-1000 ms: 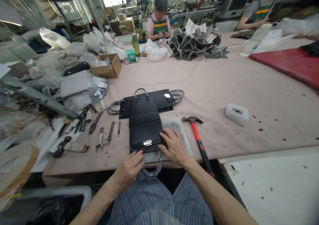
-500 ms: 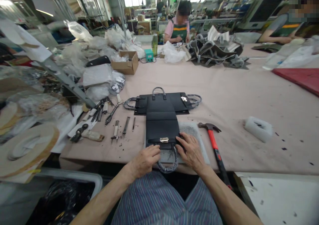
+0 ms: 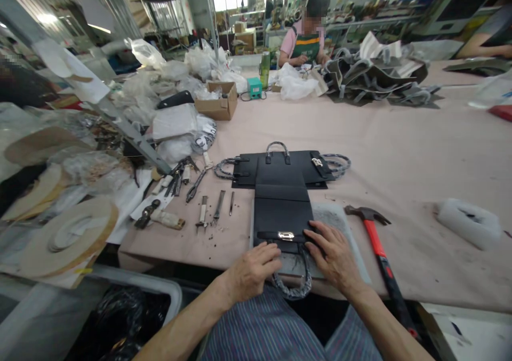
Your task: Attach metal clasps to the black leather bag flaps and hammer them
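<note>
A black handbag panel [image 3: 283, 211] with a metal clasp lies lengthwise in front of me, its near end over a grey slab [image 3: 332, 217]. At its near left corner, beside a wrapped loop handle [image 3: 294, 291], my left hand [image 3: 256, 267] has its fingers curled on the edge. My right hand [image 3: 334, 254] grips the near right edge with bent fingers, the thumb close to the handle. Under the far end, more black handbag panels [image 3: 244, 170] lie crosswise, with wrapped handles on both sides and a second clasp at the right.
Right of the slab lies a claw hammer [image 3: 376, 241] with a red and black handle. Several hand tools [image 3: 202, 214] lie at the left, near tape rolls [image 3: 70, 241]. A cardboard box [image 3: 218, 102], plastic bags and grey pieces [image 3: 372, 78] stand farther back, where a person [image 3: 306, 43] sits.
My view has swung left, so the whole scene sits farther right. Both hands stay at the panel's near edge, with little visible movement.
</note>
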Tool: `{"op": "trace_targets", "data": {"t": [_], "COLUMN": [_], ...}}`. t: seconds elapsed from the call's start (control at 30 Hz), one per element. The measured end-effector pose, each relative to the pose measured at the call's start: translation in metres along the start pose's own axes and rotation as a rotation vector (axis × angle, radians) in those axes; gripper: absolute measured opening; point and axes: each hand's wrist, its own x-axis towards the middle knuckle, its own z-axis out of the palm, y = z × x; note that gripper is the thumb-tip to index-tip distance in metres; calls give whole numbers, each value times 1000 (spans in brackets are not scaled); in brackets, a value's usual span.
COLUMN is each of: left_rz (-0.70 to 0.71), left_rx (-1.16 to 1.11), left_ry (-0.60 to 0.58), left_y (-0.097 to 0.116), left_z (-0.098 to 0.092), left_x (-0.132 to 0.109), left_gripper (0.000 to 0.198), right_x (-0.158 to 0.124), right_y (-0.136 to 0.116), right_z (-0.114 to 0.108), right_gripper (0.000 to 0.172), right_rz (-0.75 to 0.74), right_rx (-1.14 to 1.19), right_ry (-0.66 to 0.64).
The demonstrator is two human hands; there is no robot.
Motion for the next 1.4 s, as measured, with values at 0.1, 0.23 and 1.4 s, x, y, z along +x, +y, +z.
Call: {"op": "trace_targets", "data": {"t": [0.1, 0.23, 1.4], "left_rz": [-116, -670, -750], "left_rx": [-21, 208, -255], "left_ry": [158, 356, 535], "left_y": [-7, -49, -76], "left_z": [-8, -41, -31], "left_x": [-11, -23, -25], "left_gripper": [41, 25, 22], "right_x": [0, 1, 8], "right_y": [4, 5, -10], "right_z": [2, 3, -11], "right_gripper": [27, 26, 25], "right_rz": [3, 1, 97], "right_rx": [14, 23, 48], "right_ry": [19, 39, -26]}}
